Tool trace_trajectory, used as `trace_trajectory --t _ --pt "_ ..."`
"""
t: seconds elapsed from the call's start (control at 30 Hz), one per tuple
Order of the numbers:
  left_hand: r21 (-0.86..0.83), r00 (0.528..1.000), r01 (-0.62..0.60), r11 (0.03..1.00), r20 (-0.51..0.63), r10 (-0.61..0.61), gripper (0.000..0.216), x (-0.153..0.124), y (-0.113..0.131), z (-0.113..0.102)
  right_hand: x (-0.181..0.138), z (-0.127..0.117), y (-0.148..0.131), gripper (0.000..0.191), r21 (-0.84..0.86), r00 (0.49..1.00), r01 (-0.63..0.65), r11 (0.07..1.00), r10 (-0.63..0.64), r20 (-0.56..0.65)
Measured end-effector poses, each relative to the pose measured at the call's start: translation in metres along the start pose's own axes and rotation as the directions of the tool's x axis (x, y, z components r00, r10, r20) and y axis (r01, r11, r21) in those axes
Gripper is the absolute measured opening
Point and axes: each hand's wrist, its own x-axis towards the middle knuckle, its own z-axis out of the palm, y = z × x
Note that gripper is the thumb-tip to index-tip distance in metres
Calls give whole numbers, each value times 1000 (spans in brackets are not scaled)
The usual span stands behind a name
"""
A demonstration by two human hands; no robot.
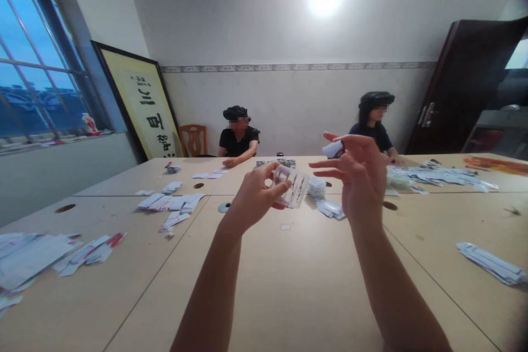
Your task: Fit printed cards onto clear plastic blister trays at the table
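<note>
While the clear tray (298, 191) is gripped in the left hand (262, 192), thumb across its face, a white slip (331, 149) is pinched by the right hand (358, 164), its other fingers spread. Slender dark pieces (293, 194) are seen in the tray, judged at least partly filled; whether any slot is vacant cannot be told. Slip and tray are held apart, so work is judged unfinished. The tray is held left of and below the slip, above the table (276, 286), where white packets (171, 202) are scattered.
</note>
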Motion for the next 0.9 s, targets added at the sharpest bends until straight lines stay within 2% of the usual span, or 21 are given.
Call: trace_trajectory --t 0.17,0.37,0.57,0.7,0.9 --pt "-72 999 25 997 -43 -28 38 -1 5 -1 -4 3 -6 12 -33 999 -9 999 10 42" --pt "-79 989 -10 997 -149 -2 42 -3 6 -1 -6 5 -3 19 -46 998 4 999 -1 66" --pt "-111 993 -42 993 -116 29 44 -3 3 -3 -3 1 7 14 -92 997 81 992 -79 27" --pt "-118 990 -59 991 -136 43 44 -3 6 -2 -3 1 3 7 -149 997 44 988 -34 69" --pt "-174 987 -88 981 -150 62 53 -3 6 3 -6 4 -9 15 -232 988 -22 973 56 142"
